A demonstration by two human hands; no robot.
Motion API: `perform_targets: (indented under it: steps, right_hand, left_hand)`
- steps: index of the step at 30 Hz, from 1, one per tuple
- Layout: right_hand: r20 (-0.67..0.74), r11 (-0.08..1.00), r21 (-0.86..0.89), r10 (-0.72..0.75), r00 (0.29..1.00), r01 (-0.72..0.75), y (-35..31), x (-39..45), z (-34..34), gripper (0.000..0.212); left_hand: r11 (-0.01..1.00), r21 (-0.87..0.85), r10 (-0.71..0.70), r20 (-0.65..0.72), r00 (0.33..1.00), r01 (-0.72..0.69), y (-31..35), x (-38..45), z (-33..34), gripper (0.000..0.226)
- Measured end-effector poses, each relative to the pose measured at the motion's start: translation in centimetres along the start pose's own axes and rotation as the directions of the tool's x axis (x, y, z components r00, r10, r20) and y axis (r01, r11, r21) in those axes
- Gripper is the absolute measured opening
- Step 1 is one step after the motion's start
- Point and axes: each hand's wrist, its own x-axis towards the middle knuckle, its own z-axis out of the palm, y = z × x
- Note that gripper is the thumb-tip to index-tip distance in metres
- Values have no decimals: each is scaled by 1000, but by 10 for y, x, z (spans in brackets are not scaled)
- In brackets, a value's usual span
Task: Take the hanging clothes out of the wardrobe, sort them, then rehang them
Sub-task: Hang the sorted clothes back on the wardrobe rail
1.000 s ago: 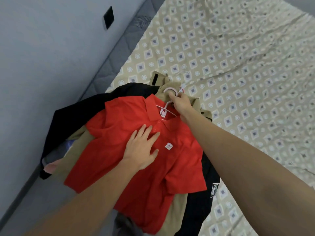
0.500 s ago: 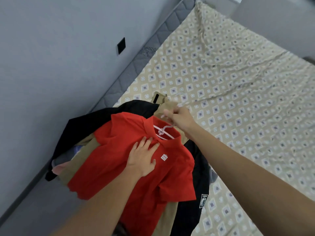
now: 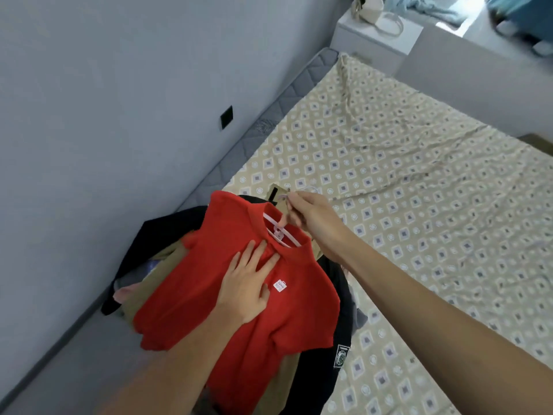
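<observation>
**Red shirt held by its hanger over a clothes pile on the bed**

The right hand (image 3: 314,218) gripped the hook of a pink hanger (image 3: 279,232), its fingers curled round the top of the hook above the shirt's neck opening. The hanger sat inside the collar of a red shirt (image 3: 236,295), which lay front-up on top of a pile of clothes at the bed's near left corner. The left hand (image 3: 247,284) rested flat on the shirt's chest, fingers straight and slightly spread, holding nothing; its fingertips lay just below the collar, beside a small white label (image 3: 279,286).

Under the red shirt lay a tan garment (image 3: 155,277), showing at the left and below the hem, and a black garment (image 3: 339,339) that spread out on both sides and bore a white badge near its lower right edge. A further tan piece with a black tab (image 3: 273,193) showed just beyond the collar, beside the right hand's fingertips.

The pile rested on a beige patterned sheet (image 3: 404,205) covering the mattress (image 3: 287,103), whose grey quilted edge ran along the wall (image 3: 104,100). A black wall plate (image 3: 226,117) was set in the wall. A white nightstand (image 3: 374,37) stood past the head of the bed.
</observation>
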Motion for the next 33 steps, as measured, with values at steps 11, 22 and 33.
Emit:
perform_targets:
  steps: [11, 22, 33]
  right_hand:
    - [110, 936, 119, -343, 933, 330, -196, -198, 28, 37]
    - [513, 848, 90, -488, 706, 522, -292, -464, 107, 39]
    - [712, 833, 91, -438, 549, 546, -237, -629, 161, 39]
  left_hand:
    - [968, -88, -248, -447, 860, 233, 116, -154, -195, 84]
    - [852, -187, -474, -673, 568, 489, 243, -381, -303, 72]
    - [695, -264, -632, -667, 394, 669, 329, -584, -259, 59]
